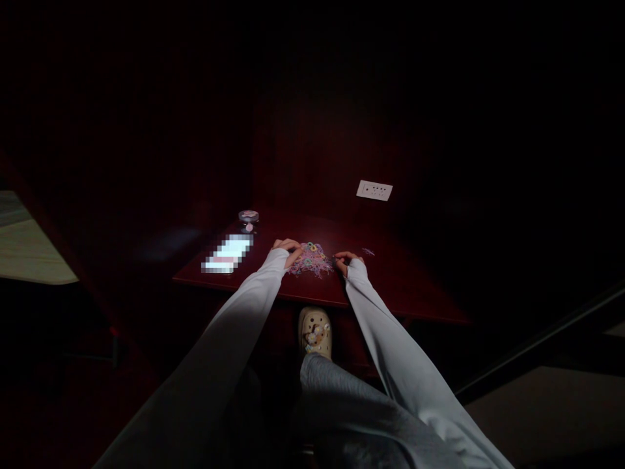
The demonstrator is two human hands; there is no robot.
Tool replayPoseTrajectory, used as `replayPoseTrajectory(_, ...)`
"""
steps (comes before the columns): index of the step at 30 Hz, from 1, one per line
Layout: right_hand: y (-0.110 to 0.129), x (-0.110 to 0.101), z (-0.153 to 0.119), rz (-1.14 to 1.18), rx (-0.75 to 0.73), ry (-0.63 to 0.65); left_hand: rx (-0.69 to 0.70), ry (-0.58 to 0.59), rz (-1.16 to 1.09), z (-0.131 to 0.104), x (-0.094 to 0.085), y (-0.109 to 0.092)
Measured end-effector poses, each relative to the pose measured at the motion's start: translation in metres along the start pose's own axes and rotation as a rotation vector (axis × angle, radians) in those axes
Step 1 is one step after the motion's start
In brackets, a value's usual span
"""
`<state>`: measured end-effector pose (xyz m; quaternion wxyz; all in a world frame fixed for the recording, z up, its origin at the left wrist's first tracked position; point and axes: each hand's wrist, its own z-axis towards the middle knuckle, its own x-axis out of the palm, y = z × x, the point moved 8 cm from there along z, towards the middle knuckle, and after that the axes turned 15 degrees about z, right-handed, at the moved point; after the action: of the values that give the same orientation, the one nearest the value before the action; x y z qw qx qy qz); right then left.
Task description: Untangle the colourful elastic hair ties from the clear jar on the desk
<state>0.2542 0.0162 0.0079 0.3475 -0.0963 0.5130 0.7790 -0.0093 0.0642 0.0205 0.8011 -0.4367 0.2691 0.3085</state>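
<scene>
A loose pile of small pastel bands [312,262], pink, purple, green and yellow, lies on a dark red table [390,290]. At the pile's left edge is my left hand [289,247], its fingers bent and touching the bands; whether it grips any is too small to tell. My right hand [346,259] rests at the right edge, fingertips pinched together on something small and dark that I cannot make out. A few purple bands [368,251] lie apart, to the right of the pile.
A lit, pixelated screen [228,254] lies at the table's left, with a round clear container [249,220] behind it. A white socket panel [374,190] is on the back wall. Below the front edge shows a beige clog [315,331].
</scene>
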Motion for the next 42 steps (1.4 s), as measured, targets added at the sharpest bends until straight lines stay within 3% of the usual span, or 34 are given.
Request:
replayPoseTrajectory(8,0.015,0.013,0.007,0.015,-0.053,0.126,-0.007,0.023,0.003,0.000,-0.001,-0.002)
replayPoseTrajectory(21,0.005,0.022,0.014,0.018,-0.011,0.181,-0.004,0.019,-0.006,0.000,-0.002,-0.002)
replayPoseTrajectory(42,0.003,0.001,0.016,0.222,0.032,-0.008,-0.001,0.002,-0.031,0.000,-0.005,-0.001)
